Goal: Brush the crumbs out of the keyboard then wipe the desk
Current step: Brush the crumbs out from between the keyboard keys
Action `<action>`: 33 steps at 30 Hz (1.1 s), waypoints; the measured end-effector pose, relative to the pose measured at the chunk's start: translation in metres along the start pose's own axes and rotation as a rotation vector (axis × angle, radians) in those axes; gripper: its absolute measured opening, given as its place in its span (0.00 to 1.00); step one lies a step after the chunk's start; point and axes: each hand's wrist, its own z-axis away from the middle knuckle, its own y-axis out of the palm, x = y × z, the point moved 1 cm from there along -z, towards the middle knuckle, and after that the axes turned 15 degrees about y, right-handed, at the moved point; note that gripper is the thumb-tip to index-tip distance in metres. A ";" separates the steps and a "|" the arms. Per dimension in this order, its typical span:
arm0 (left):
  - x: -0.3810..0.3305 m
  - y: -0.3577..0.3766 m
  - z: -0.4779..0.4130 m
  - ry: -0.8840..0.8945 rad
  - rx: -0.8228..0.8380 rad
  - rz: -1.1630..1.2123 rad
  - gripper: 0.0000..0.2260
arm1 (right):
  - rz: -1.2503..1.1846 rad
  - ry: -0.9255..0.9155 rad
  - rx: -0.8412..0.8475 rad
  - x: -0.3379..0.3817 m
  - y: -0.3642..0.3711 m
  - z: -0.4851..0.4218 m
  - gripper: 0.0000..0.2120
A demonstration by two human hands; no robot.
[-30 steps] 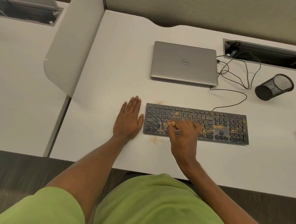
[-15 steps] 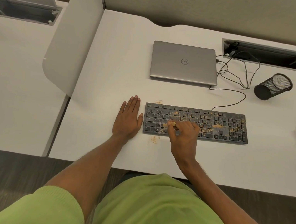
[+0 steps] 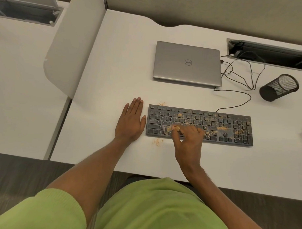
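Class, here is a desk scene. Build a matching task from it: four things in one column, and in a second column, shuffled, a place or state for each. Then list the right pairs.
Things
1. silver laptop
2. black mesh pen cup
3. dark grey keyboard
4. left hand

Places or states
A. flat on the white desk, beside the keyboard's left end
B. lid closed
C. to the right of the black cables
D. sprinkled with orange crumbs

Pairs: 1-B, 2-C, 3-D, 4-A
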 end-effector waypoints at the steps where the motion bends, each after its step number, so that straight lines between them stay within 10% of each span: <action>1: 0.000 0.000 0.000 0.000 -0.002 -0.002 0.31 | 0.002 -0.001 0.009 -0.002 -0.001 0.003 0.02; 33: 0.000 0.001 0.001 0.007 -0.008 0.001 0.31 | 0.113 -0.066 0.028 0.000 -0.013 0.003 0.05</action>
